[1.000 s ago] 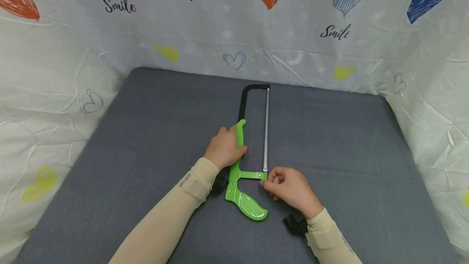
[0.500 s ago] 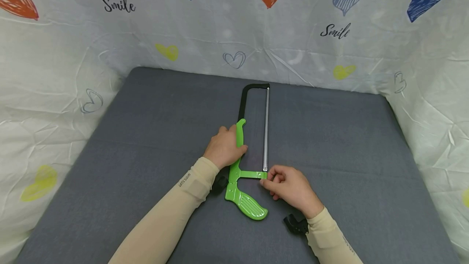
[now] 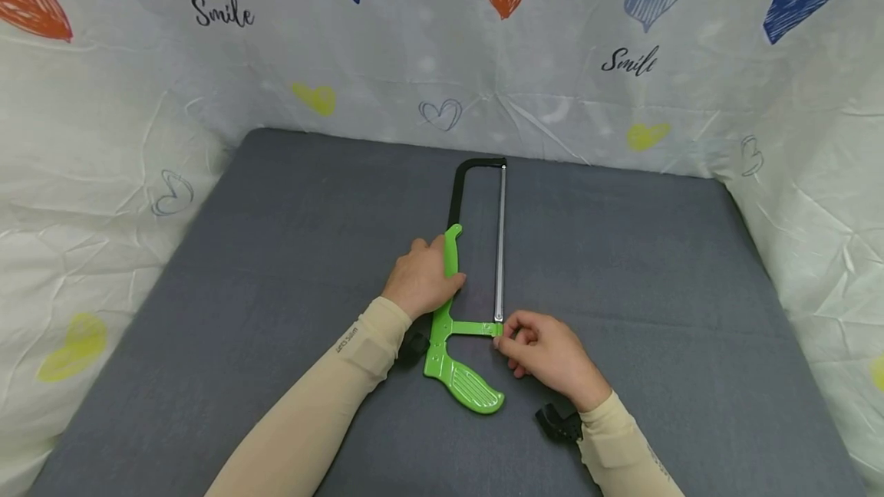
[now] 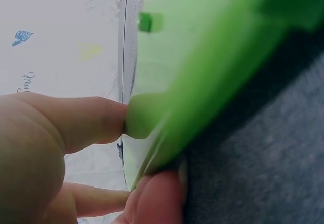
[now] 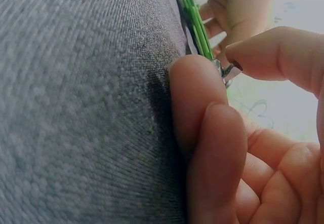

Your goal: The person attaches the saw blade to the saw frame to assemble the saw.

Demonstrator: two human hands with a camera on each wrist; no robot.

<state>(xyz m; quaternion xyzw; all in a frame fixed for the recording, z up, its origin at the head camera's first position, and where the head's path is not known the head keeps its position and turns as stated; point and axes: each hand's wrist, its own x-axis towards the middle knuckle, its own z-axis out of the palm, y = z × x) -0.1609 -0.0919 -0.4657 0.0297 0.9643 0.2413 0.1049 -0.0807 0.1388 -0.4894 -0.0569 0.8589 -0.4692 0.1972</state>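
A hacksaw with a green frame [image 3: 440, 336] lies on the grey cloth, its black bow [image 3: 457, 194] pointing away from me. The silver blade [image 3: 500, 251] runs along its right side. My left hand [image 3: 417, 278] grips the frame's long back, thumb over the top. Close up in the left wrist view, the green frame [image 4: 202, 72] sits between thumb and fingers. My right hand [image 3: 549, 351] is at the blade's near end, by the green crosspiece. There it pinches a small metal wing nut [image 5: 230, 73] between thumb and forefinger, the other fingers curled below.
Grey cloth [image 3: 656, 290] covers the table beneath the saw. Behind and on both sides hangs a white curtain [image 3: 387, 60] printed with hearts. A black wrist camera [image 3: 558, 423] sits below my right wrist, close over the cloth.
My right thumb tip has shifted very slightly to the right at the blade's near end. The left hand and the hacksaw have stayed in place.
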